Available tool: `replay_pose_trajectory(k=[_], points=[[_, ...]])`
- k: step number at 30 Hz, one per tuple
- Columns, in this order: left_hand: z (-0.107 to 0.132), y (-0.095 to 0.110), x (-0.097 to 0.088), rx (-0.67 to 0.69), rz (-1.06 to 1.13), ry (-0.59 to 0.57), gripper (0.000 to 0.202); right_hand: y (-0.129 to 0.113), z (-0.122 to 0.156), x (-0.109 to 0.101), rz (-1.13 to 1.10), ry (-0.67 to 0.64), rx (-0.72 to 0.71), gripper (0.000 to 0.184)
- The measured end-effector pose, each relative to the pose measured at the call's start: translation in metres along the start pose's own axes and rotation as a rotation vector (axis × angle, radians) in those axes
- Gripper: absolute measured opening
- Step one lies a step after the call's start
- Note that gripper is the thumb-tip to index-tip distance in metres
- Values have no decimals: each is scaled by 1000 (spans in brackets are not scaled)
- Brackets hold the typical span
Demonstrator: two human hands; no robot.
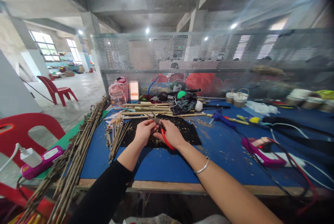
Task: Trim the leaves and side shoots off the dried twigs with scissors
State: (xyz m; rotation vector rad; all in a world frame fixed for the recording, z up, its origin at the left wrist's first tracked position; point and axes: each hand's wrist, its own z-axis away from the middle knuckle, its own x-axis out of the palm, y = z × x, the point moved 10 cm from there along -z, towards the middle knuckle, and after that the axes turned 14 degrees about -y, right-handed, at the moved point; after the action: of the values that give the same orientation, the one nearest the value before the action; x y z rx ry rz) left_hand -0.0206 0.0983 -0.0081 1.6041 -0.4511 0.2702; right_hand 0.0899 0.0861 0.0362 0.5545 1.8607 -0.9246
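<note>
My right hand (171, 133) is closed round a pair of scissors with red handles (167, 139); the dark blades point up and left toward my other hand. My left hand (144, 132) is pinched shut beside the blades, and what lies between its fingers is too small to make out. Both hands are over a black cloth (185, 130) strewn with pale clippings. Left of the cloth lies a small bundle of short cut sticks (117, 140). Beyond the cloth, several longer pale sticks (148, 108) lie across the table.
A long bundle of twigs (80, 147) hangs over the table's left front corner. Purple power strips lie left (43, 161) and right (264, 154), with trailing cords. Yarn balls (198, 106), a blue glue gun (223, 117) and small baskets (240, 99) stand before a perforated metal screen (156, 53).
</note>
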Motion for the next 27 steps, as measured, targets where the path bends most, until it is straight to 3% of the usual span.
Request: replay_pose_trajectory(k=[6, 11, 22, 27], points=[[0, -4, 1, -34, 53, -19, 14, 2, 1, -2, -53, 0, 13, 45], [0, -6, -7, -41, 57, 49, 12, 9, 2, 1, -72, -61, 83, 35], [-1, -6, -14, -36, 50, 100, 10, 16, 2, 7, -49, -106, 163, 39], [0, -1, -8, -7, 63, 69, 14, 5, 0, 1, 15, -51, 86, 54]])
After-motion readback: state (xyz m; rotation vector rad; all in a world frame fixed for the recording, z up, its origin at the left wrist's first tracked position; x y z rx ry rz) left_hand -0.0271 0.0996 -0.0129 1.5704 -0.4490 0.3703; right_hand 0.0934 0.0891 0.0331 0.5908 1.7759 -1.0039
